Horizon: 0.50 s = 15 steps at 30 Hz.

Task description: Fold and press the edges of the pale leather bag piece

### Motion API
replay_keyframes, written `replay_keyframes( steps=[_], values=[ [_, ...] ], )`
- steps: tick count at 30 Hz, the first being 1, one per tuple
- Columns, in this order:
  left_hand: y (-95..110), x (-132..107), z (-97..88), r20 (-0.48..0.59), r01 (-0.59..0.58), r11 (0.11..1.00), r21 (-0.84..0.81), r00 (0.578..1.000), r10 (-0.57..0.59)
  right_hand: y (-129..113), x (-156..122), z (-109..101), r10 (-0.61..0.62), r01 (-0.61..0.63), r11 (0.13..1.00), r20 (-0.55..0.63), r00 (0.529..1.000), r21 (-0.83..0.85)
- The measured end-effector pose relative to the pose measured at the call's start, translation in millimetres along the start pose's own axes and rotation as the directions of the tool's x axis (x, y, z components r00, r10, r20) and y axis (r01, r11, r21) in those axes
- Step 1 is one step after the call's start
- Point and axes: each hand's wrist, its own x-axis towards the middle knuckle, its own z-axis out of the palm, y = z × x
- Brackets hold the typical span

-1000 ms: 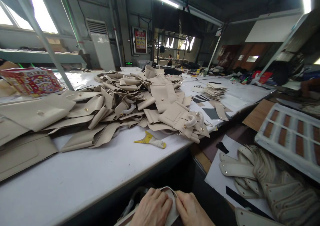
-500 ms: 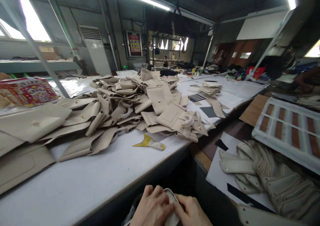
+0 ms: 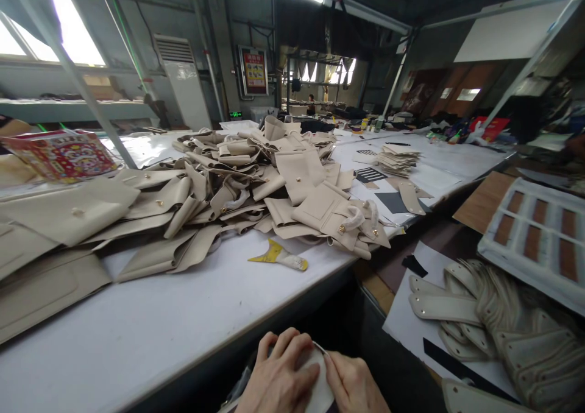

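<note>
At the bottom edge, below the table's front edge, my left hand and my right hand hold one cream leather piece between them. The left fingers curl over its top; the right fingers pinch its right edge. On the white table ahead lies a big heap of beige leather panels with gold studs. A small yellow-and-white scraper lies in front of the heap.
Cream straps pile up on a lower surface at the right, beside a white grid tray. A stack of cut pieces and dark patterns sit farther back. A colourful box stands at far left.
My hands have shifted slightly on the cream piece, the left fingers spreading more over its top. The view has tilted a little; the table's contents stay put.
</note>
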Motion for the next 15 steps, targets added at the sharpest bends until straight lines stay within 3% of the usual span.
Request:
replay_keyframes(
  steps=[4,7,11,15],
  values=[
    [-8,-7,21.2,-0.024,-0.036,0.996,0.083,0.999,0.038,16,4,9,-0.049,0.046,0.998,-0.065,0.997,-0.044],
    [-6,-10,25.6,-0.029,-0.031,0.994,0.106,0.999,0.035,20,5,12,-0.114,0.108,0.990,-0.070,0.991,-0.091],
    [7,0,-1.8,0.019,0.120,0.993,0.018,0.993,-0.121,8,0,7,-0.099,0.100,0.995,-0.052,0.994,0.019],
    [15,21,-35.7,0.125,0.174,0.950,-0.261,0.981,-0.145,-4,-4,0,0.087,-0.084,0.954,0.003,0.996,0.288]
  ],
)
